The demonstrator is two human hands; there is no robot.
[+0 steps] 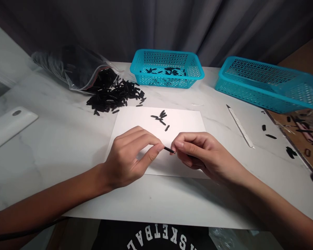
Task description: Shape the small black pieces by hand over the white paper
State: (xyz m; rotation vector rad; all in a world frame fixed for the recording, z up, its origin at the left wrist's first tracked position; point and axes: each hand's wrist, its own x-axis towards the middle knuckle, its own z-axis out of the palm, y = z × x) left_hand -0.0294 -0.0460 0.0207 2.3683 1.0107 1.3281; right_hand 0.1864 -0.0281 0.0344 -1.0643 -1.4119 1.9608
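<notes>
My left hand [134, 156] pinches a small, slim black piece [169, 149] between thumb and forefinger, over a white sheet of paper [190, 121]. At the piece's other end, my right hand [198, 149] is closed, with thumb and curled fingers at the tip; its exact grip is partly hidden. Several loose black pieces [161, 119] of similar elongated shape lie on the paper just beyond my hands.
A clear zip bag [80, 74] spills a heap of black pieces [114, 95] at the back left. One blue basket [167, 83] holds some pieces; another blue basket [266, 86] stands right. A white pencil-like tool [240, 126] and stray black pieces [270, 136] lie at right.
</notes>
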